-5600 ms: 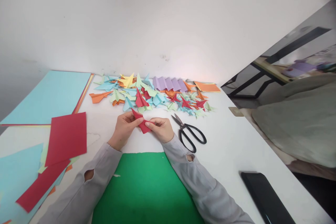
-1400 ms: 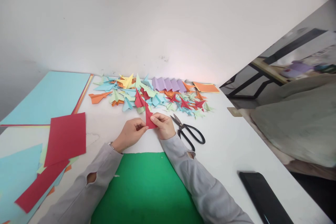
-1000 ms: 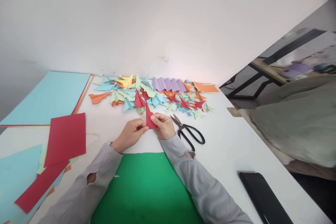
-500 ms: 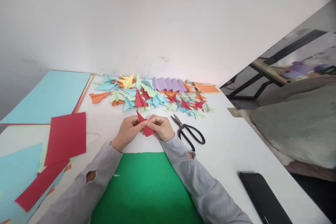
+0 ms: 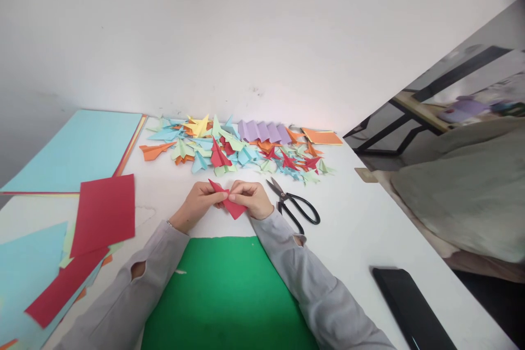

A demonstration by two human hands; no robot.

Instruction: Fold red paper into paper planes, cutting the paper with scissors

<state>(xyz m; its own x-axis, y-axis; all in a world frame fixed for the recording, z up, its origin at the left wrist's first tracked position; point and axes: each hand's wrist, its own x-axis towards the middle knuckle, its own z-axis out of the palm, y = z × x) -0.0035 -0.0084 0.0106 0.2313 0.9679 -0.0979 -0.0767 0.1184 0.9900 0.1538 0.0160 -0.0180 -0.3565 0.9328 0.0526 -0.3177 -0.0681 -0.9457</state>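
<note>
Between my two hands is a small red folded paper [image 5: 235,208], its pointed end aimed up and left. My left hand [image 5: 200,200] pinches it from the left, thumb on top. From the other side my right hand [image 5: 253,198] grips it, the two thumbs nearly meeting at its middle. The fingers hide part of the folds. Just right of my right hand lie black-handled scissors [image 5: 293,202] with parted blades. Behind the hands spreads a pile of colourful folded paper planes [image 5: 221,154], and below them is a green mat [image 5: 227,290].
A pleated purple paper [image 5: 263,132] and orange sheets [image 5: 322,136] lie along the wall. At left are large light-blue sheets [image 5: 82,147], a red sheet [image 5: 104,213] and a red strip [image 5: 68,287]. A black phone-like slab [image 5: 412,306] rests at the right front.
The red folded paper has tilted further left at its tip and dropped slightly toward me. Both hands shifted a little with it and keep their pinch.
</note>
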